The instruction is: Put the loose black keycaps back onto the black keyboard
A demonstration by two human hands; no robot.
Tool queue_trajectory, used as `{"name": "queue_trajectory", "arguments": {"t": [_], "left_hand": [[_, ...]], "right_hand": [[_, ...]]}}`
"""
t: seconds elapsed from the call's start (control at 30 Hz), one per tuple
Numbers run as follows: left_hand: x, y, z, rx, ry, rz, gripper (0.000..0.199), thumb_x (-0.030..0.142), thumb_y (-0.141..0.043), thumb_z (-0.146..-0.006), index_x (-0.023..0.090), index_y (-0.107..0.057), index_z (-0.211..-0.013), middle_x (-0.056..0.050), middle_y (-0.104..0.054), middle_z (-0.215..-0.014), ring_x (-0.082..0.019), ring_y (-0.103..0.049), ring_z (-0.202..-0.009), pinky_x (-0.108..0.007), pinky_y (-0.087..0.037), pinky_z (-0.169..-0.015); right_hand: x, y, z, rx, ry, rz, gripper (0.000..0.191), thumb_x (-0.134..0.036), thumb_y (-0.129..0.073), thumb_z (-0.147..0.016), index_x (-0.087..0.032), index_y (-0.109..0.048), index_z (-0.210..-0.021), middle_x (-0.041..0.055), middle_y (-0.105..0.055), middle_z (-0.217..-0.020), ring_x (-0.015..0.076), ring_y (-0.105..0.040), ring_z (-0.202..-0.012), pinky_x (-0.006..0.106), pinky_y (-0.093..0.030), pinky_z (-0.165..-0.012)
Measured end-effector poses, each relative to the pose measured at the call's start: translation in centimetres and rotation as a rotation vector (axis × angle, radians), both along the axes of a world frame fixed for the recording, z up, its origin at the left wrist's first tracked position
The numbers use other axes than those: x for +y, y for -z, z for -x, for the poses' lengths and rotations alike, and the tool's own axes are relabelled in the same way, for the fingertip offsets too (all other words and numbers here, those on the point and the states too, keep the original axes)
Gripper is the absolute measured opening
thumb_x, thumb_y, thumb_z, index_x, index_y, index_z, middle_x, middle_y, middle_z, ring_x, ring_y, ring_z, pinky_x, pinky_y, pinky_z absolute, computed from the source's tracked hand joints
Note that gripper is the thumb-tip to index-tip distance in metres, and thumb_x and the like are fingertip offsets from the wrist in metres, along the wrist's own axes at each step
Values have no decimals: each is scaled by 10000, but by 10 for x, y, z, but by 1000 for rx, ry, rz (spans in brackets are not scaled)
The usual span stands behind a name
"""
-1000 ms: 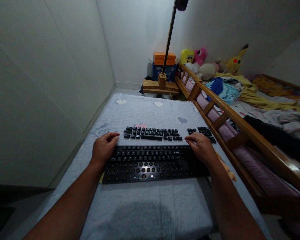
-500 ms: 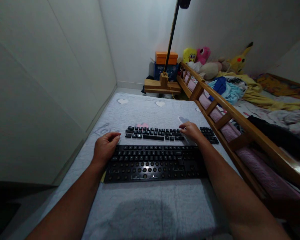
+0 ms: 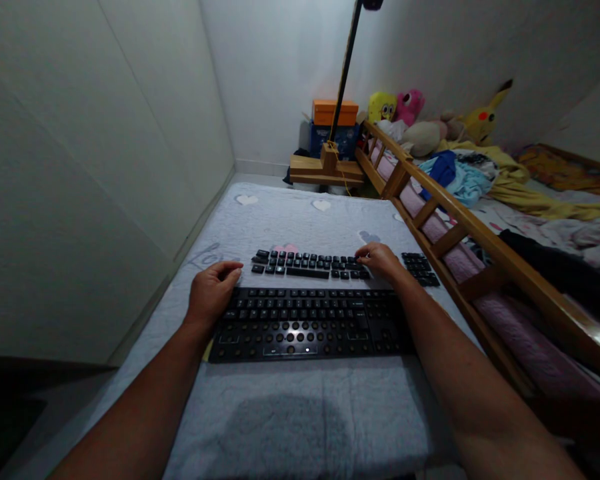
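A black keyboard (image 3: pixel 293 323) lies crosswise on the light blue cloth. Its upper rows carry keycaps, while the lower rows show bare round sockets. Beyond it, loose black keycaps (image 3: pixel 307 261) lie in rows, with a long spacebar cap (image 3: pixel 307 273) among them. My right hand (image 3: pixel 379 260) reaches the right end of these rows, thumb and finger pinched at a keycap (image 3: pixel 359 259). Beside the keyboard's upper left corner rests my left hand (image 3: pixel 213 290), fingers curled and thumb close to the index finger. Anything between those fingertips is too small to make out.
More loose caps (image 3: pixel 420 268) form a block right of my right hand. A wooden bed rail (image 3: pixel 445 200) runs along the right side, with bedding and plush toys behind it. At the far end stand a wooden lamp base (image 3: pixel 327 168) and an orange box (image 3: pixel 335 112).
The view has shifted slightly. My right fingertips have moved a little at the keycaps on the row's right end. My left hand keeps its place and shape.
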State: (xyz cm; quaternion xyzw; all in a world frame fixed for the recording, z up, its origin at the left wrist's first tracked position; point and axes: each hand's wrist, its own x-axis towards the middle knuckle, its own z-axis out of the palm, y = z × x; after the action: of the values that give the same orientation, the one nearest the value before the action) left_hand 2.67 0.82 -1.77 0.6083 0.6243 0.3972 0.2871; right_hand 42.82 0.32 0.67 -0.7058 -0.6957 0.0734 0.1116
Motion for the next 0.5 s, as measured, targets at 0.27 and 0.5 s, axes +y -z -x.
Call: {"name": "queue_trajectory", "arguments": {"t": [0.27, 0.5], "left_hand": [[0, -1, 0, -12, 3, -15, 319, 409, -611, -723, 194, -757, -909, -49, -761, -922, -229, -692, -869, -319, -534, -821], [-1, 0, 0, -24, 10, -9, 329, 401, -607, -726, 186, -755, -926, -56, -760, -933, -227, -692, -879, -322, -533, -845]], "right_hand": [[-2, 1, 2, 75, 39, -40, 190, -131, -710, -737, -211, -790, -889, 44, -754, -867, 185, -676, -818, 276, -501, -776], [-31, -20, -1, 202, 104, -159, 274, -227, -627, -831, -169, -735, -1076, 75, -743, -968, 189, -666, -823, 321, -512, -798]]}}
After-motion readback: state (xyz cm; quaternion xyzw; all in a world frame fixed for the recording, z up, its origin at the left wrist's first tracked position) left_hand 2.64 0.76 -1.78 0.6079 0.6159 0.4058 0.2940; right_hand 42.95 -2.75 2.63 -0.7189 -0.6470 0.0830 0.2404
